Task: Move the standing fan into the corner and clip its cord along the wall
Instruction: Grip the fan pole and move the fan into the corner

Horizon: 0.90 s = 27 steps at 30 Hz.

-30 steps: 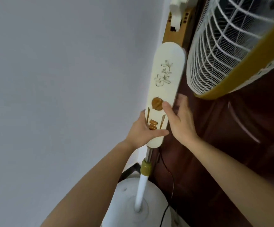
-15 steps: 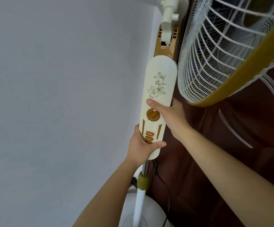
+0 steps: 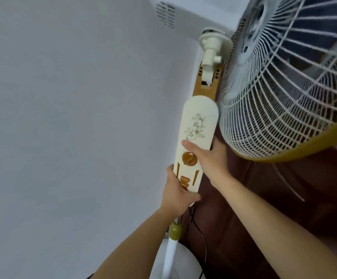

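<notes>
Cream fan column (image 3: 198, 137) between left hand (image 3: 176, 193) and right hand (image 3: 210, 158).

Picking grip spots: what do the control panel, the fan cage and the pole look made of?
Control panel: cream plastic, smooth moulded, printed flowers, amber knob.
Fan cage: thin wire, white-coated, likely metal; mustard rim looks plastic.
Pole: white glossy tube, material unclear; olive collar looks plastic.

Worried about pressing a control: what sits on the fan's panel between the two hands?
In the head view, the orange dial lies between the right hand and left hand.
</notes>
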Available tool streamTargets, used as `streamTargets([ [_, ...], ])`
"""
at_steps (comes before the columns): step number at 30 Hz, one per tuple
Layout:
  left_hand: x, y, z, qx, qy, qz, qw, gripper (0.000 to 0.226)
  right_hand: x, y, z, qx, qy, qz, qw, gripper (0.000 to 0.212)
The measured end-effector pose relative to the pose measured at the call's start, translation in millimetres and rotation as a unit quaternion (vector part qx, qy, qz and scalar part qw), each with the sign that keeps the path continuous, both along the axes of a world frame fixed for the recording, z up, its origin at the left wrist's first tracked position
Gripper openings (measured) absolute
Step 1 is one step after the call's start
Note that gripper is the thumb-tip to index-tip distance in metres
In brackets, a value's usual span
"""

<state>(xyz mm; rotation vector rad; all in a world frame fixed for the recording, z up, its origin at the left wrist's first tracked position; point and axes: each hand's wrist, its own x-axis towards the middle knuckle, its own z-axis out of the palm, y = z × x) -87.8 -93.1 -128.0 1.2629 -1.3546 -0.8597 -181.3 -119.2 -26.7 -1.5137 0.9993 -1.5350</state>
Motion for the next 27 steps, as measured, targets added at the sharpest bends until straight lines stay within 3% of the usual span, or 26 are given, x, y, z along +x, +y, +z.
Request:
streamTargets([
  [7,8,33,36,0.067,0.003,0.009,0.998,0.085,5,24,28,0.038,0.020,0.005,0.999,0.057],
  [14,31,80,132,0.102,-0.014,0.010,0.995,0.089,25,64,122,0.040,0.011,0.030,0.999,0.061],
  [20,55,154,237,0.117,-0.043,0.050,0.991,0.091,49,132,229,0.058,0.028,0.063,0.996,0.033],
  [27,82,250,334,0.102,-0.052,0.121,0.986,0.090,82,219,328,0.041,0.014,0.126,0.991,0.036],
])
